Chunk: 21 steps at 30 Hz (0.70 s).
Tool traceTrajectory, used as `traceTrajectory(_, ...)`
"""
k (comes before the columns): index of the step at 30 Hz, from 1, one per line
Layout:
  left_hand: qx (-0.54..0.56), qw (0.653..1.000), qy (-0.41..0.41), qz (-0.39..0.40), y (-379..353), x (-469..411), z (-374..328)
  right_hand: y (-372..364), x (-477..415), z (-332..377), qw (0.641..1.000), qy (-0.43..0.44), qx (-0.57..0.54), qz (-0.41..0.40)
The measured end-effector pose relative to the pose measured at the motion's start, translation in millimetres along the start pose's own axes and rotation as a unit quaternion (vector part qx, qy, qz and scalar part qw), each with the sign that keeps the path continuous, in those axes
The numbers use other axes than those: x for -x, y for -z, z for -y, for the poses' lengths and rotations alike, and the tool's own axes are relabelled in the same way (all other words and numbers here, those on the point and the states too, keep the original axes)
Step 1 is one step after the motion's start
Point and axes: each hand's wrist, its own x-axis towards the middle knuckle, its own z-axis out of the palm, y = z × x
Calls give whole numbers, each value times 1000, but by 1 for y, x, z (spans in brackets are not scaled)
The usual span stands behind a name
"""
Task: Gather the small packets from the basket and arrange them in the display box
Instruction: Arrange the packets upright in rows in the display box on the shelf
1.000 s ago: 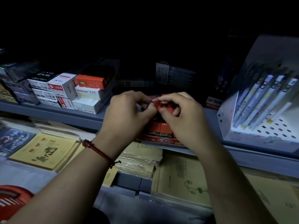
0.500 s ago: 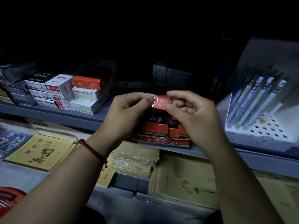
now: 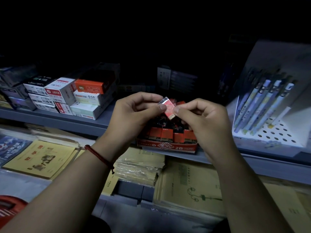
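Note:
A small red packet [image 3: 168,108] in clear wrap is held up above the red display box [image 3: 166,146] marked 2B. My left hand [image 3: 133,115] pinches the packet's left edge between thumb and forefinger. My right hand [image 3: 202,118] pinches its right lower corner. The box stands at the front edge of the grey shelf and holds a row of upright red packets [image 3: 168,134], with loose ones behind that my hands partly hide. A curved bit of the red basket [image 3: 10,207] shows at the bottom left corner.
Stacked white and orange stationery boxes [image 3: 70,96] stand on the shelf's left. A white pen display stand [image 3: 269,118] with several pens stands at the right. Yellow notebooks [image 3: 40,158] and wrapped pads [image 3: 139,167] lie on the lower level. The shelf back is dark.
Both hands have lifted the packet up from the display box and turned it, so it now tilts between the fingertips. The view has shifted slightly.

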Motion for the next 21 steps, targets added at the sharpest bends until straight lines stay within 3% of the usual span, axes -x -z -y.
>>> traceTrajectory(3, 6, 1000, 2, 1, 0, 0, -1, 0, 0, -1, 998, 2, 38, 49)
traceTrajectory(9, -6, 999, -5, 35, 0, 0, -1, 3, -1, 1, 997, 1, 10, 74)
traceTrajectory(14, -113, 990, -25, 86, 0, 1, 2, 16, -3, 0, 991, 6, 79, 106)
traceTrajectory(21, -129, 987, -52, 80, -7, 2, 4, 23, -3, 0, 990, 16, 97, 101)
